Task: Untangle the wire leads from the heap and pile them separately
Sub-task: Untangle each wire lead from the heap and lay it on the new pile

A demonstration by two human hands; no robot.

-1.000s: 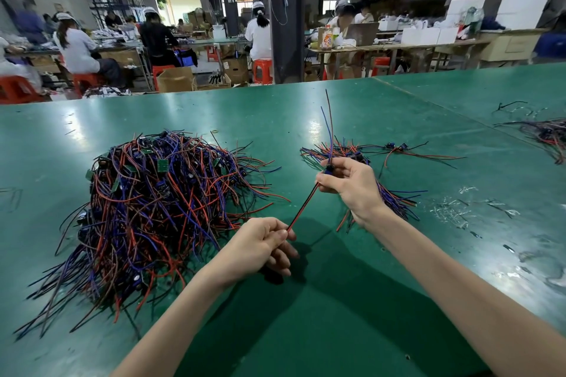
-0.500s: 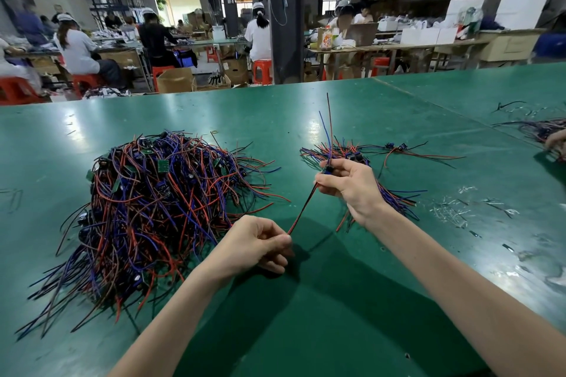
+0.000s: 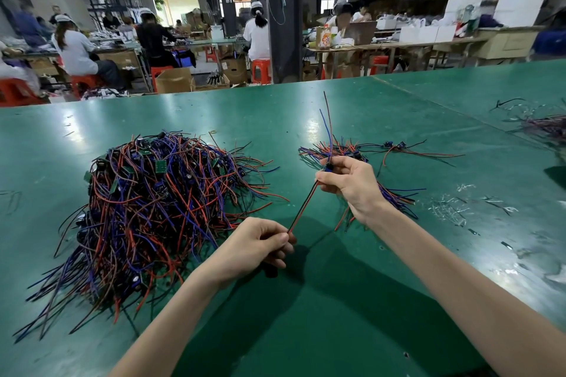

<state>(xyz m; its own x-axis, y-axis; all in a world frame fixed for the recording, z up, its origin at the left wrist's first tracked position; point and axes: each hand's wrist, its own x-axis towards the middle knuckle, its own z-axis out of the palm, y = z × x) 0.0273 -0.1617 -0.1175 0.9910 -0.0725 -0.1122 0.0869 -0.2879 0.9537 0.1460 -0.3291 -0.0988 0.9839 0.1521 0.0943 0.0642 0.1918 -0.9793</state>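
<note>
One wire lead (image 3: 303, 205), a red-and-black pair, runs taut between my grips: the right grip (image 3: 349, 184) pinches its component end and the left grip (image 3: 257, 246) pinches the free tips. I judge it light, limp and snag-prone, best held at the ends. The sorted pile (image 3: 343, 148) lies just beyond the right grip. The heap (image 3: 159, 202) lies left of the left grip on the worktop (image 3: 337, 300).

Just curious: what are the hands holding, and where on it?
One thin red-and-black wire lead: the left hand pinches its lower tip, the right hand grips it at the small dark component.
</note>
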